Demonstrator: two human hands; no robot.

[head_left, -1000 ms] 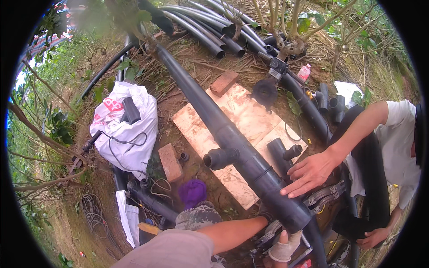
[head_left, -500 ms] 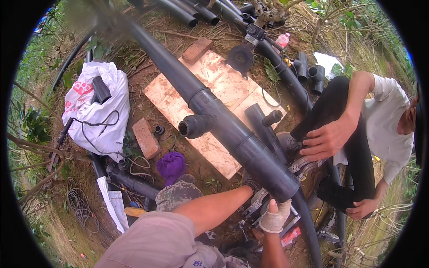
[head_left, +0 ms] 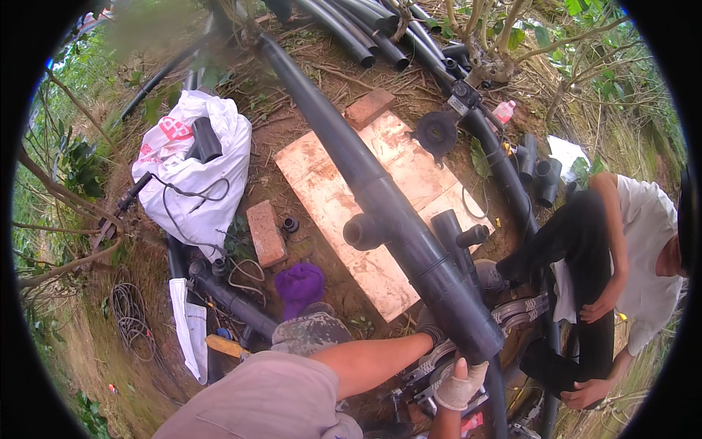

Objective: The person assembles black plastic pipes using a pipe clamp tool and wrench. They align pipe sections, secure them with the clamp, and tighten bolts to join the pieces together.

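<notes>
A long black plastic pipe (head_left: 314,117) runs from the upper middle toward me, joined to a wide tee fitting (head_left: 417,245) with a short side branch (head_left: 363,231). Its near end hangs over a metal clamping frame (head_left: 519,311) with curved jaws. My left hand (head_left: 434,331), in a dark glove, reaches under the pipe from the left; its fingers are mostly hidden, but it appears to support the pipe. On the open end, my right hand (head_left: 459,386) in a pale glove grips the rim, thumb raised.
Beneath the pipe lies a light board (head_left: 351,271) with a brick (head_left: 368,108) at its edge. A white sack (head_left: 194,175), another brick (head_left: 267,234) and a purple cloth (head_left: 300,285) are leftward. A seated co-worker (head_left: 585,256) is close on the right, near a round black heating plate (head_left: 436,134).
The co-worker's upper hand has drawn back from beside the clamping frame to their leg. My view has shifted a little, and the tee's side branch shows less of its opening. Both my hands stay at the pipe.
</notes>
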